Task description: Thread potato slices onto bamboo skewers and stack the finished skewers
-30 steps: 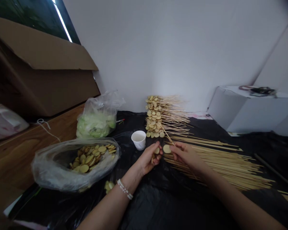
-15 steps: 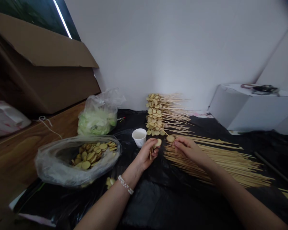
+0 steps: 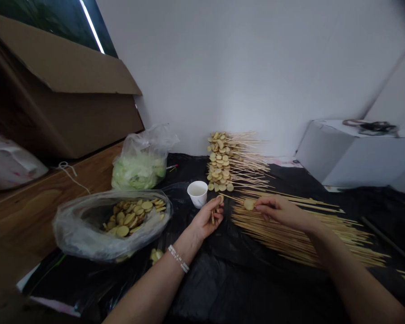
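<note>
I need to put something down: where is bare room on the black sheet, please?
Widest: the near stretch of black sheet between left forearm and right forearm, nearer than the loose sticks. Smaller: between the filled skewers and white box. Crowded: left, with bag of slices, bag of greens and cup.

Left of the cup [image 3: 197,201], slices [image 3: 123,231] are being held in a bag [image 3: 77,243]; right, sticks [image 3: 283,245] are being backed by loaded skewers [image 3: 219,168].
</note>
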Motion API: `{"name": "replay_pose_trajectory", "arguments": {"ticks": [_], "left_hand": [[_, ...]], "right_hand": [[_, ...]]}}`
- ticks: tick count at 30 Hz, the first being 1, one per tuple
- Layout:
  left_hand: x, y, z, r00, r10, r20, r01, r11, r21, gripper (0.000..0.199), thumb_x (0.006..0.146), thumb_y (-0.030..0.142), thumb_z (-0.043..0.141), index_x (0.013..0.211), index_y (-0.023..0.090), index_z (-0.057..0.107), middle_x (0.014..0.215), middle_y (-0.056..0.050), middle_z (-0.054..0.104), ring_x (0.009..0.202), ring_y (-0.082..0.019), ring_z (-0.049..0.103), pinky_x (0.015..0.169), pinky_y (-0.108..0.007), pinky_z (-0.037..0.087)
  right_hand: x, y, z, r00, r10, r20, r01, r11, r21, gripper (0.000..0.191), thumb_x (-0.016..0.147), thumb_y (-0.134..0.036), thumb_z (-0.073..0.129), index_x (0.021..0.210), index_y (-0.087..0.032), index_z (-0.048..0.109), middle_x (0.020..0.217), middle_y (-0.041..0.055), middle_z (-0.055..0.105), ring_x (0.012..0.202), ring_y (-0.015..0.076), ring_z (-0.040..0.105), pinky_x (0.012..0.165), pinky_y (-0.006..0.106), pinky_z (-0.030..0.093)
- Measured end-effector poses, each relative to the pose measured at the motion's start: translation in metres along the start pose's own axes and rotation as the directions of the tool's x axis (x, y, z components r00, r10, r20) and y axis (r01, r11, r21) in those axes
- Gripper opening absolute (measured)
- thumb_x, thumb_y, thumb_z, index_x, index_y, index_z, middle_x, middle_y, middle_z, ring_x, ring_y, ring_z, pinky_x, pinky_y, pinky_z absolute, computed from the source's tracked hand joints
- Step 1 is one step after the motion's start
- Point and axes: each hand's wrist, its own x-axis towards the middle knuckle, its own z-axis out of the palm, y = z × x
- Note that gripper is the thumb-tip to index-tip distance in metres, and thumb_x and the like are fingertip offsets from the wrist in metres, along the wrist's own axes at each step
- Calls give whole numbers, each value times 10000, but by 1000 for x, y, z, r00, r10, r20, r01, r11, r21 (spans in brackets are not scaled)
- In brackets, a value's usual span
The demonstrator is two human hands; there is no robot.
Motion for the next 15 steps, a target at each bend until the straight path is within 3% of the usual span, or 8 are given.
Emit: {"name": "replay_pose_trajectory", "arguments": {"ticks": [7, 15], "left_hand": [[3, 3, -4, 999, 22, -38, -22, 1000, 5, 145, 781, 162, 651, 882, 163, 547, 715, -2, 543, 482, -32, 476, 355, -79, 308], [5, 0, -5, 991, 125, -52, -118, 985, 122, 203, 737, 175, 702, 867, 146, 549, 719, 4, 558, 474, -20, 467, 354, -74, 297]], "right_hand": [[-7, 3, -15, 999, 5, 40, -1, 995, -96, 358, 862, -489, 456, 816, -175, 623, 606, 1, 574, 571, 127, 502, 574, 259, 385], [-4, 8, -12, 999, 20, 33, -13, 982, -190, 320, 874, -412, 445, 776, -176, 636, 604, 9, 583, 566, 130, 506, 563, 255, 379]]}}
